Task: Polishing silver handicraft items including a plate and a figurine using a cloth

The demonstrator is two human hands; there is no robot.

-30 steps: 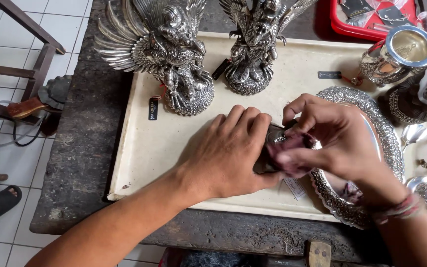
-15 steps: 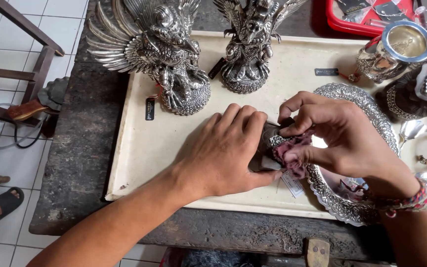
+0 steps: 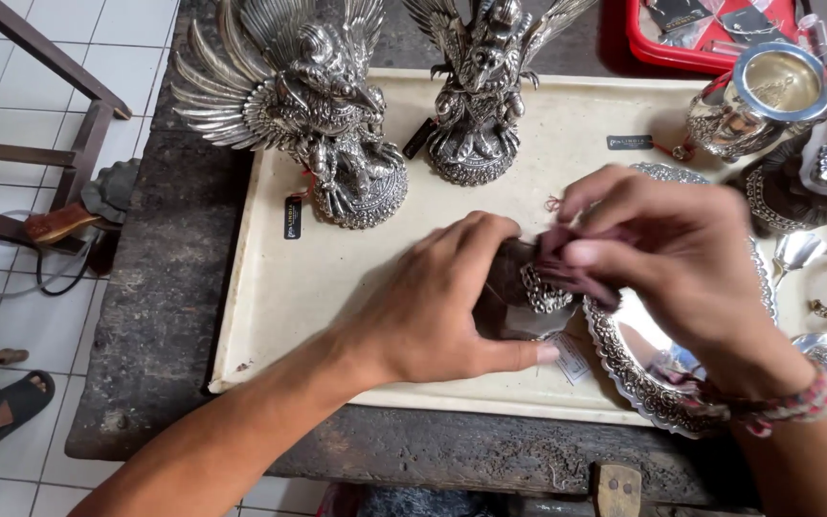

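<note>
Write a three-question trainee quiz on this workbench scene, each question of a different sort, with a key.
1. True or false: the left hand rests on the cream tray.
2. What does the right hand pinch? A) dark reddish cloth B) hammer C) brush
3. How many winged silver statues stand at the tray's far edge?

Key: 1 true; 2 A; 3 two.

Ornament (image 3: 540, 292): small, dark, with beaded silver filigree edge; mostly covered, lying just left of the oval plate (image 3: 624, 369). Cloth (image 3: 576, 273): dull mauve, crumpled, pressed on the ornament's top, at the plate's left rim.
</note>
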